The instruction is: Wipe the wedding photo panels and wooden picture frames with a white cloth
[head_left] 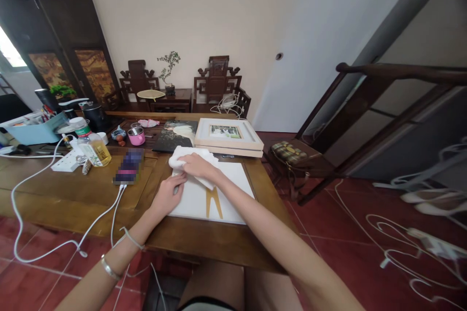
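Note:
A flat white panel (pixel 235 184) lies on the wooden table in front of me, with a tan two-legged easel-shaped piece (pixel 213 202) on its lower middle. Over the panel's upper left, my right hand (pixel 197 166) is closed on a bunched white cloth (pixel 177 156), pressing it against the panel. Part of the cloth spreads beneath my right forearm and covers the top of the tan piece. My left hand (pixel 172 192) is bent around the panel's left edge, its fingertips close below the cloth.
Picture frames (pixel 251 142) and a dark photo print (pixel 173 136) lie behind the panel. To the left are a phone (pixel 127 166) on charging cables, a bottle (pixel 93 148), a power strip (pixel 67 161) and a pink cup (pixel 136 137). A chair (pixel 328 155) holding a plaid bag stands right.

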### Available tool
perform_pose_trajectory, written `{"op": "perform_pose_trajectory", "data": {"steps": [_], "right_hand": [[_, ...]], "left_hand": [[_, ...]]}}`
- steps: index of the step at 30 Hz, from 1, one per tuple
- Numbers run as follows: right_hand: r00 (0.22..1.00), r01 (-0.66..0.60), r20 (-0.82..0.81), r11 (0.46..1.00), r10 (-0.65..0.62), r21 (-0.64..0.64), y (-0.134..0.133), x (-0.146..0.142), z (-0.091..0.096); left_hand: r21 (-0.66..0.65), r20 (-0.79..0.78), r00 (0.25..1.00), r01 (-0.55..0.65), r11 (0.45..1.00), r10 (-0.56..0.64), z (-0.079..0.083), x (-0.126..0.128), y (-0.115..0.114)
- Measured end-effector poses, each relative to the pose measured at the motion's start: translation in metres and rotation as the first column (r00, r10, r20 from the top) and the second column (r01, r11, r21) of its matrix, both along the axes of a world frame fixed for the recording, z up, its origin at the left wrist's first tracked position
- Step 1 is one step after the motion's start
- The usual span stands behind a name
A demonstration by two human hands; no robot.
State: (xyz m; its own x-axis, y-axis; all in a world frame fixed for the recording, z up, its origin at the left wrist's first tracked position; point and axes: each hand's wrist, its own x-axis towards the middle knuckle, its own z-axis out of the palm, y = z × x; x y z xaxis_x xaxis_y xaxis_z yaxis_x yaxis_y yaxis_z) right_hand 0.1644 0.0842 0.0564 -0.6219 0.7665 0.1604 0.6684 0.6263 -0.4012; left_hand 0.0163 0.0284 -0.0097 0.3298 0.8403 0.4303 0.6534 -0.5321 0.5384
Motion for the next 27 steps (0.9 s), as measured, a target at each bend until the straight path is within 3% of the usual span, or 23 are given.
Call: {"op": "perform_pose_trajectory", "data": {"steps": [3, 7, 11, 15, 21, 24, 27], "right_hand": [[1.000, 0.014, -0.007, 1.000, -0.014, -0.011, -0.001, 0.028, 0.002], [0.996, 0.094, 0.003, 0.995, -0.094, -0.041, -0.010, 0.085, 0.000], [0.979, 0.201, 0.039, 0.978, -0.199, -0.049, -0.042, 0.124, -0.017], [0.988, 0.133, 0.092, 0.988, -0.126, -0.073, -0.099, 0.136, -0.027], [0.991, 0.008, 0.134, 0.973, 0.024, -0.229, -0.174, 0.136, -0.004], [0.991, 0.004, 0.130, 0.959, 0.033, -0.282, -0.180, 0.138, 0.002], [0.992, 0.091, 0.112, 0.953, -0.061, -0.288, -0.161, 0.147, -0.009]], "left_hand": [[-0.006, 0.010, 1.000, 0.012, 1.000, -0.012, -0.002, -0.001, 0.000], [-0.009, 0.003, 1.000, 0.006, 1.000, -0.006, -0.003, -0.002, -0.001], [-0.015, -0.024, 1.000, -0.005, 1.000, 0.004, -0.003, -0.003, -0.001], [-0.027, -0.056, 0.998, -0.007, 1.000, 0.006, -0.004, -0.002, 0.000], [-0.018, -0.075, 0.997, -0.012, 1.000, 0.010, -0.007, -0.002, 0.001], [-0.007, -0.076, 0.997, -0.011, 1.000, 0.010, -0.007, -0.002, 0.001], [0.000, -0.077, 0.997, -0.009, 1.000, 0.009, -0.007, -0.002, 0.002]]}}
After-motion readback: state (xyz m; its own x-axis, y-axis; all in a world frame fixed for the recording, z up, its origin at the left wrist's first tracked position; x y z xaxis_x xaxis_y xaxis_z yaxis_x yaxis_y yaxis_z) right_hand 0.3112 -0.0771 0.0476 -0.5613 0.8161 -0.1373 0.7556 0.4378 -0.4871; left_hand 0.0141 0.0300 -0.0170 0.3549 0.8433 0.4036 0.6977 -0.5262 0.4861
